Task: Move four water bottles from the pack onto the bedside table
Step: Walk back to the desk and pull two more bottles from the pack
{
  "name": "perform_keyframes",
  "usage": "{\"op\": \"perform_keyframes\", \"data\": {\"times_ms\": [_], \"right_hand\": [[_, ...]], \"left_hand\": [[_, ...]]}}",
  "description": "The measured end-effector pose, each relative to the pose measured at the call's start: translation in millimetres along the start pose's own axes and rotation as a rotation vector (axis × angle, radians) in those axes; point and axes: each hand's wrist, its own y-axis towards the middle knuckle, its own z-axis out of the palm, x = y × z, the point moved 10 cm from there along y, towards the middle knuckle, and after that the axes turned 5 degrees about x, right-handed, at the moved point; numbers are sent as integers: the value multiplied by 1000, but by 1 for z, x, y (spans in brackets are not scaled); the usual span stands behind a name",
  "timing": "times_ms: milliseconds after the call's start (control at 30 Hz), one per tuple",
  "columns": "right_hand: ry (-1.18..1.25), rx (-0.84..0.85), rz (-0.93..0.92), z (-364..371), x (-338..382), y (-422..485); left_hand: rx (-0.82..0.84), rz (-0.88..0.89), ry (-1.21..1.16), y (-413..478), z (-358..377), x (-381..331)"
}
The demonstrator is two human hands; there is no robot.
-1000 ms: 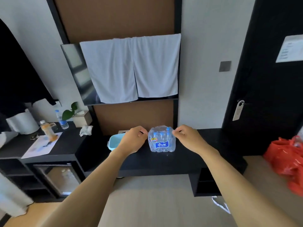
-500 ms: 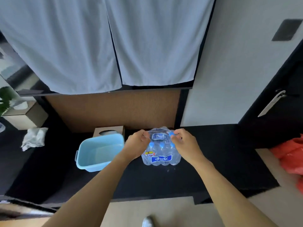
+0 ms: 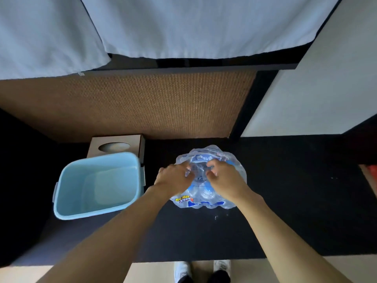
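Pack (image 3: 210,201): middle hidden under both hands; bottle count unreadable through the wrap.
Label print: blurred.
Fingertips (image 3: 188,172): curled into the wrap, grip unclear.
Towels (image 3: 183,25): cut off at the top edge.
Shoes (image 3: 181,270): cut off at the bottom edge.

Your pack (image 3: 210,201) is clear film with a blue label and a yellow-and-red mark, sitting on a black counter (image 3: 285,211). Beside it you have a pale blue bin (image 3: 95,184) and a brown tissue box (image 3: 116,144). Behind runs a tan woven panel (image 3: 142,105) under white towels (image 3: 183,25).
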Motion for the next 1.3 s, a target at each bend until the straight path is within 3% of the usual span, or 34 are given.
{"op": "perform_keyframes", "data": {"times_ms": [67, 133, 300, 533, 800, 1033, 1300], "right_hand": [[-156, 130, 18, 20, -6, 6], [-280, 155, 0, 28, -7, 8], [-436, 83, -64, 19, 4, 18], [-568, 169, 8, 24, -16, 10], [-518, 194, 39, 51, -17, 4], [-487, 42, 46, 49, -12, 3], [-316, -49, 56, 39, -19, 8]], "left_hand": [[-42, 11, 189, 4, -2, -1], [-88, 30, 259, 7, -6, -4], [-85, 72, 86, 12, -8, -6], [-112, 74, 147, -6, 0, 4], [-140, 24, 81, -19, 27, 28], [-105, -75, 34, -9, 54, 32], [-252, -93, -174, -16, 56, 47]]}}
